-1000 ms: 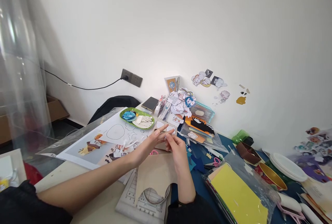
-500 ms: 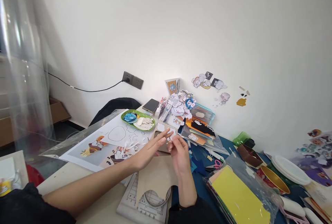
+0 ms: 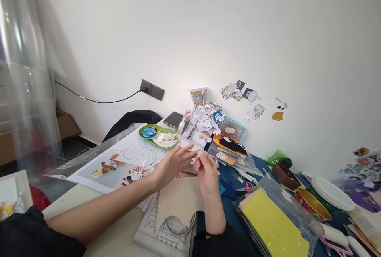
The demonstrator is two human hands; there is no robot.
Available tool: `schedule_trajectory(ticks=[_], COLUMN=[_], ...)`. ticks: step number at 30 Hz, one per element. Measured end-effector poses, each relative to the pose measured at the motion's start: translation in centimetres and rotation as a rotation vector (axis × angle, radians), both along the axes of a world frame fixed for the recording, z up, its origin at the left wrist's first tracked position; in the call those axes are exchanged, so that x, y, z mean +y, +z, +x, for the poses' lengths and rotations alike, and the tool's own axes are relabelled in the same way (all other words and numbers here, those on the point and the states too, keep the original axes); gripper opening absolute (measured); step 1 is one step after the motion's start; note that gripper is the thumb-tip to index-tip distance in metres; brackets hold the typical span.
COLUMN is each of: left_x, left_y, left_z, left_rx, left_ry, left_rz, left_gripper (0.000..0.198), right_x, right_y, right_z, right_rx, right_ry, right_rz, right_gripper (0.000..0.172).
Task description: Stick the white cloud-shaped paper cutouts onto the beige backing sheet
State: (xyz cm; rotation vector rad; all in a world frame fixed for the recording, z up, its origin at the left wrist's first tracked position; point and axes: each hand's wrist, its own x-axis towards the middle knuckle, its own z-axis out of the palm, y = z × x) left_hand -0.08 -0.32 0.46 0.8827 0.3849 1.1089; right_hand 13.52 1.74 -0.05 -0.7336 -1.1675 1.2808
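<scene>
The right hand (image 3: 207, 175) has its thumb and forefinger pressed together, and they appear to pinch a small white piece (image 3: 200, 153), likely of paper. This piece lies at the very tips of these fingers, raised over the desk, just beside the fingertips of the left hand (image 3: 169, 167). The left fingers are spread and extended toward it; whether they touch it, I cannot tell. The piece is mostly covered by the fingers and too small, so its direction and its long axis cannot be read.

Under the two hands lies a beige sheet (image 3: 178, 195) with curved cut-outs at its near edge; one narrow corner points toward the person. It rests over a printed paper (image 3: 145, 225). Beyond the left hand, a green tray (image 3: 142, 138) carries blue pieces (image 3: 149, 132) and white scraps (image 3: 165, 140). Pink-handled scissors (image 3: 249, 186) lie to the right of the right hand.
</scene>
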Motion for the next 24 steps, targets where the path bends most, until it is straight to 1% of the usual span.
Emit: schedule_trajectory(ticks=[4,8,12,18,24], left_x=[-0.29,-0.71,-0.91,-0.66,-0.73], left_y=[-0.07,0.25,0.51,0.14,-0.49], left_z=[0.21,0.33,0.35,0.41,0.17], left_rx=[0.021,0.116,0.129,0.110,0.238], left_ry=[0.037,0.085,0.100,0.110,0.137], left_rz=[0.012,0.049,0.052,0.043,0.163], left_gripper=[0.065,0.060,0.061,0.064,0.061], right_x=[0.12,0.14,-0.09,-0.18,0.16], right_y=[-0.65,-0.94,-0.73,-0.75,-0.91], right_z=[-0.56,-0.90,-0.90,-0.76,-0.73], right_rx=[-0.125,-0.211,-0.222,-0.202,-0.279], right_ry=[-0.010,-0.028,-0.039,-0.077,-0.071], right_rz=[0.026,0.044,0.073,0.080,0.013], right_gripper=[0.026,0.027,0.027,0.030,0.037])
